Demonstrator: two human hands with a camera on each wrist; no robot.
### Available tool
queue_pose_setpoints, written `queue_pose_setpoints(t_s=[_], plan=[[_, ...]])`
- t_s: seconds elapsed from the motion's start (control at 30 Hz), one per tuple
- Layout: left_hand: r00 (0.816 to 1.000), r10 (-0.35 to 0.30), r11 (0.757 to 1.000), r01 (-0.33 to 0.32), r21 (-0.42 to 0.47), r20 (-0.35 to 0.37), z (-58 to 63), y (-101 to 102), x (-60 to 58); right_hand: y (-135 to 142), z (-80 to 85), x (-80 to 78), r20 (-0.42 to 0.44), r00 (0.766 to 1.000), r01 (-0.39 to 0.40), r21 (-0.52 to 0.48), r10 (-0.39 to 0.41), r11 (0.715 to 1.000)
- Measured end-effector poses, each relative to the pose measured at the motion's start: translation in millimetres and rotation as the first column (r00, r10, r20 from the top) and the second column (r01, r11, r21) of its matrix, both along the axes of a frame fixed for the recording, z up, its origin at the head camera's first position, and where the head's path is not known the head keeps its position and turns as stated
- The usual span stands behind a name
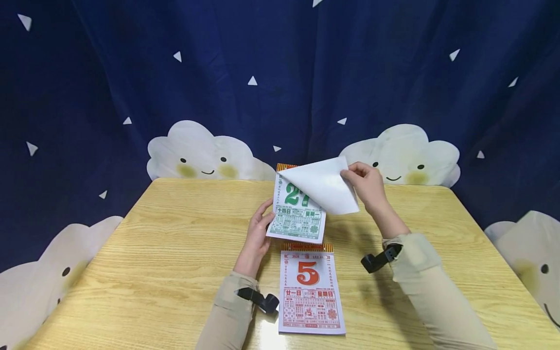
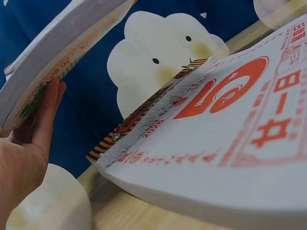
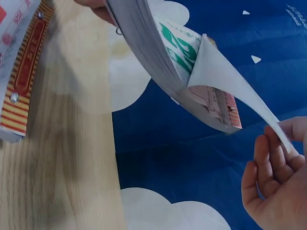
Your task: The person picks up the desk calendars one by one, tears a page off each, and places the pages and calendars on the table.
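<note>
Near the worktop's far edge (image 1: pixel 210 183), right grip (image 1: pixel 367 187) pinches a page (image 1: pixel 328 184) part-hiding the calendar (image 1: pixel 295 226); left grip (image 1: pixel 256 233) holds its left side.

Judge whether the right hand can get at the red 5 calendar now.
Probably not without releasing the lifted sheet, which the right hand pinches; the red 5 calendar lies with its page uncovered.

Reaching forward with left arm (image 1: pixel 228 306) and right arm (image 1: pixel 435 289); gripping with left hand (image 1: pixel 257 232), pinching between thumb (image 3: pixel 293 126) and curled fingers (image 3: pixel 263 165) with right hand (image 1: pixel 367 184).
</note>
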State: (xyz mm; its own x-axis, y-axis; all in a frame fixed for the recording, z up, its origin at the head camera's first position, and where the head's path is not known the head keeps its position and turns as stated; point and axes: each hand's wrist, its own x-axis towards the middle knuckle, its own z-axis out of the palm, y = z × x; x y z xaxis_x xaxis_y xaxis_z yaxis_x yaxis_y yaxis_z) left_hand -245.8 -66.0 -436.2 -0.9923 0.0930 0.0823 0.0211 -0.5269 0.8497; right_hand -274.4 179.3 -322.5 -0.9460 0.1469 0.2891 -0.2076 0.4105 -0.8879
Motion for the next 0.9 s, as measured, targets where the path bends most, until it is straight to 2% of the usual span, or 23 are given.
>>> queue_pose_setpoints(t_s=[0.1,0.27,0.57,0.73,0.9], plan=[[1.000,0.015,1.000,-0.015,-0.008,0.015,0.1,0.9,0.4,2.0,0.0,-1.4,0.020,1.000,0.009,-0.002,-0.009,1.000],[1.000,0.028,0.998,-0.028,-0.051,-0.005,2.0,3.9,1.1,3.4,2.1,-5.0,0.007,1.000,-0.004,0.033,0.004,0.999],[1.000,-0.019,0.998,0.018,-0.067,-0.017,2.7,9.4,3.5,2.7,16.0,-18.2,-0.045,0.999,-0.014,0.190,0.023,0.982],[1.000,0.029,0.997,-0.029,-0.066,0.004,2.5,12.2,2.3,-0.1,28.5,-23.0,-0.044,0.999,-0.012,0.231,0.023,0.973],[0.998,0.064,0.996,-0.063,-0.067,0.005,3.5,14.3,2.4,-0.3,39.8,-30.8,0.008,1.000,0.014,0.206,-0.016,0.979]])
